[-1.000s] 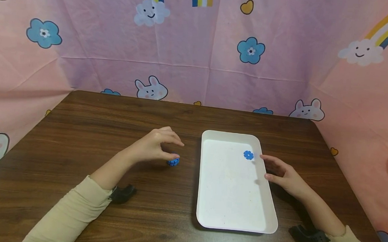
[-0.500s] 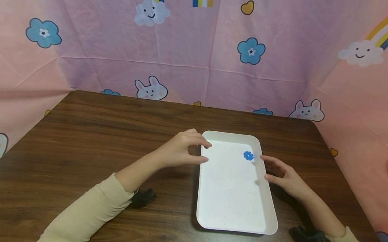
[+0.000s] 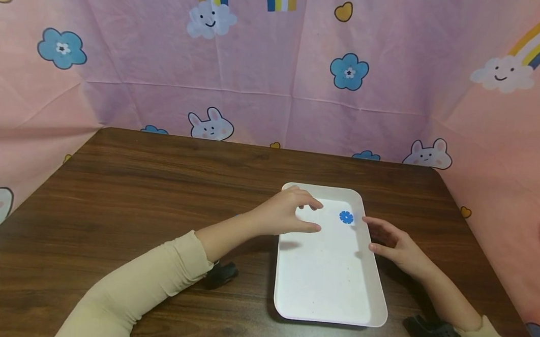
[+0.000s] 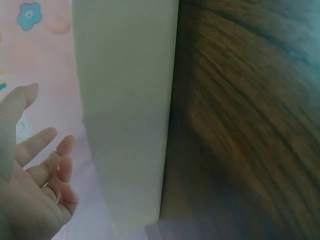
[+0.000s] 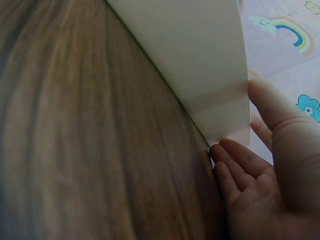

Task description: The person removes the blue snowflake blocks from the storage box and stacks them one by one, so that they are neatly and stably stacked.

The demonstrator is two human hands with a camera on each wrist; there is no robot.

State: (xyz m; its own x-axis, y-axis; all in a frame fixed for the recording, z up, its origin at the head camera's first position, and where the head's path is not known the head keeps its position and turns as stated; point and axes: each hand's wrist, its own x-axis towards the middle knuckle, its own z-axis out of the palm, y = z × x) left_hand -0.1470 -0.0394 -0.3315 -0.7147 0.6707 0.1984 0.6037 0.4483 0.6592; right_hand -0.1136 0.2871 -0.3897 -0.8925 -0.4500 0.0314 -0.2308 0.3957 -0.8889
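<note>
A blue notched disc (image 3: 346, 217), like a snowflake building piece, lies flat in the far right part of the white tray (image 3: 323, 283). My left hand (image 3: 292, 213) is over the tray's far left part, left of the disc. Its thumb and fingers stand apart with nothing between them, as the left wrist view also shows. At the tray's right side my right hand (image 3: 396, 246) touches the rim and outer wall with its thumb and fingertips. In the right wrist view, that hand (image 5: 265, 175) lies along the wall. Behind my left forearm a bit of blue (image 3: 237, 216) peeks out, mostly hidden.
The tray stands on a brown wood-grain table (image 3: 159, 183), right of the middle. A pink and lilac cloth (image 3: 266, 61) with printed rabbits, flowers and rainbows hangs behind and at the sides. Each wrist wears a dark strap mount (image 3: 428, 329).
My left hand has moved right, from the blue pieces on the table to over the tray, its fingers spread throughout. The right hand, tray and disc in it have stayed put.
</note>
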